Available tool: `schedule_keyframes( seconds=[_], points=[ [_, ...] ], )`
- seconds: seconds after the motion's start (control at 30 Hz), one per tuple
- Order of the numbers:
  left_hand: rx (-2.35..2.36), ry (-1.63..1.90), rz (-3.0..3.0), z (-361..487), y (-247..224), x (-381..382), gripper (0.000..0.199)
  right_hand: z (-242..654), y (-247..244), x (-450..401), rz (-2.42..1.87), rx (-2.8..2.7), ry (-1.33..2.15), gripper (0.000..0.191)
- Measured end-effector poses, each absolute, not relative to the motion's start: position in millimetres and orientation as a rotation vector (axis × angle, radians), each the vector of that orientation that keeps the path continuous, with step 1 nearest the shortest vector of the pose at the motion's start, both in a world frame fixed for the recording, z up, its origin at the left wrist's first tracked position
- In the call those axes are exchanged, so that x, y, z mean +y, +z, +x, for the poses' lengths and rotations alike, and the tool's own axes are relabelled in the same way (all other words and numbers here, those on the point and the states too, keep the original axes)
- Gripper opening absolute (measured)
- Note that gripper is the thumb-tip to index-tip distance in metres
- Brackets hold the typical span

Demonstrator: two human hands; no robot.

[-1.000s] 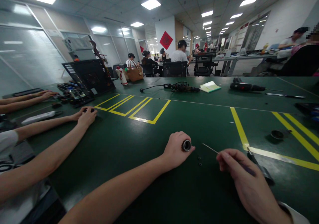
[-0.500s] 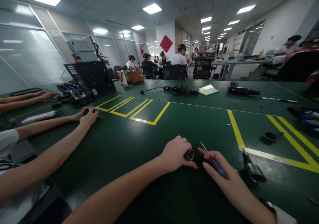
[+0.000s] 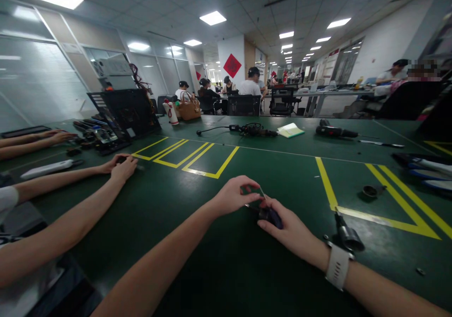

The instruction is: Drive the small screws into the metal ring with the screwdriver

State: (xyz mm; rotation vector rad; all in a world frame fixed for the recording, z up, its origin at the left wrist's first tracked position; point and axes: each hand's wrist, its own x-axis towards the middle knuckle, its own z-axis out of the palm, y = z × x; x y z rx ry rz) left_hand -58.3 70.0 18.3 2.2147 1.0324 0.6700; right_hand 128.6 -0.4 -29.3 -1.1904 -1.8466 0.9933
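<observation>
My right hand is closed round a screwdriver with a purple handle. The thin shaft of the screwdriver points up and left, towards the fingertips of my left hand. Thumb and index finger of that left hand are curved and apart, close to the shaft tip; I see nothing clearly held between them. A dark part with a small metal end lies by the right fingers, mostly hidden, so its kind is unclear. Right of my wrist rests a metal cup-shaped part with a narrow stem.
A smaller round metal part lies by the yellow tape. Further back are a cordless driver, a notepad and a black cabled tool. At left, a co-worker's hands hold a small dark thing.
My left hand has moved up and left, and the dark hollow cylinder no longer shows in it. My right hand has moved left with the screwdriver, bringing the wristwatch into view.
</observation>
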Motion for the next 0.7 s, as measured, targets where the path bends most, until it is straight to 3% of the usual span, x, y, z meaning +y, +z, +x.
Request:
schedule_keyframes(
  seconds=[0.33, 0.6, 0.7],
  points=[
    [1.114, 0.885, 1.919, -59.0, 2.8, 81.6, 0.012, 122.5, -31.8, -26.0, -0.933, -2.165, 0.849, 0.035],
    [1.089, 0.812, 2.023, -53.5, -0.8, 73.3, 0.013, 150.0, -27.3, -76.2, -0.937, -2.257, 0.831, 0.035],
    [1.066, 0.685, 2.18, -43.9, -2.6, 59.9, 0.013, 163.4, -52.8, -93.6, -0.802, -2.232, 0.76, 0.022]
  ],
)
